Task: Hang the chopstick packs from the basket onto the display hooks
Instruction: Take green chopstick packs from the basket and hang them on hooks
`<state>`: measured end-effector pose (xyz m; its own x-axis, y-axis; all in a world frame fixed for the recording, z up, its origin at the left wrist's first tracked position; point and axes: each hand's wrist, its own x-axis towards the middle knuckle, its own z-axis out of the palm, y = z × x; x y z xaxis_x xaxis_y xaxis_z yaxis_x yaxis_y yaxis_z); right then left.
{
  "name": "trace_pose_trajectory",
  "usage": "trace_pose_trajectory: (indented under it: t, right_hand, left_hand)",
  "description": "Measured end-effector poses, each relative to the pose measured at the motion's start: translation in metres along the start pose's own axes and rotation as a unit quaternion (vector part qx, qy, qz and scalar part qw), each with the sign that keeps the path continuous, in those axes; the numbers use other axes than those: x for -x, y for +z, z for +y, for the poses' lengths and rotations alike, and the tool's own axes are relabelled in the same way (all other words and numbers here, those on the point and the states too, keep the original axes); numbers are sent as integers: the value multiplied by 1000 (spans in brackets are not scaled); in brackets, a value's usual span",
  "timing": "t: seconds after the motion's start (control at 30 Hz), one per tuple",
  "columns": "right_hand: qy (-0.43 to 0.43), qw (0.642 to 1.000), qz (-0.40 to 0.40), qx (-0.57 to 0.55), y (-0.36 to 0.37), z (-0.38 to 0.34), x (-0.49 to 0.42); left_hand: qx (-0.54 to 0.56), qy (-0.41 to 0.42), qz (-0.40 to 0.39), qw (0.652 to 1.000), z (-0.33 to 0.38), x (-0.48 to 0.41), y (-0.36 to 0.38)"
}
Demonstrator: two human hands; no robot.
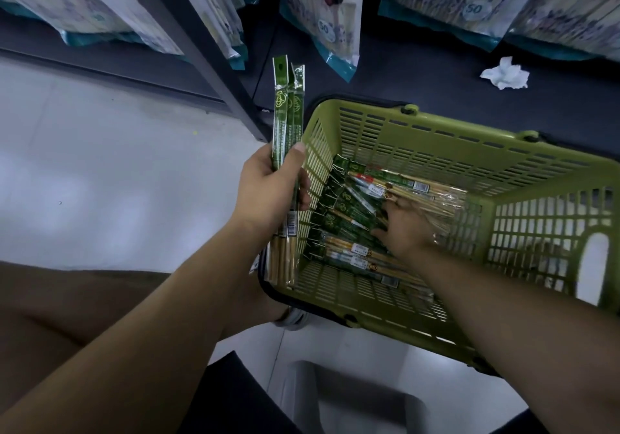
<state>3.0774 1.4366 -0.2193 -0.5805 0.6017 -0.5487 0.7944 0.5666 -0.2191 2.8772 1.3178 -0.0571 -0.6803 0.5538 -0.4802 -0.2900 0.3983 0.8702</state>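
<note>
A green plastic basket (436,138) sits on the floor at the centre right, with several green-topped chopstick packs (349,205) lying in its bottom. My left hand (271,192) grips a few chopstick packs (285,105) upright just left of the basket, their green headers pointing up. My right hand (406,225) is down inside the basket, fingers spread on the pile of packs; it is blurred, and whether it holds one cannot be told.
Large bags (328,24) hang along the top of the view above a dark base shelf (419,78) with a crumpled white tissue (505,73). A dark shelf upright (214,64) runs diagonally at the left. Pale floor (100,165) lies to the left; a grey stool (352,396) is below.
</note>
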Motion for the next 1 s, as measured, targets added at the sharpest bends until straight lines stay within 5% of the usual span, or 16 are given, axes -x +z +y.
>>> trace_pose_trajectory:
  t: [0.5,0.77,1.0]
  right_hand:
    - [-34,998,-37,-28,-13,3,3]
    - [-19,980,34,-197,-58,12,16]
    - [-56,916,40,-395,-124,-26,46]
  left_hand:
    - [5,10,-11,1000,-2,0,1]
    - [8,22,-9,1000,-2,3,1]
    - [-7,14,-23,1000,4,11,9]
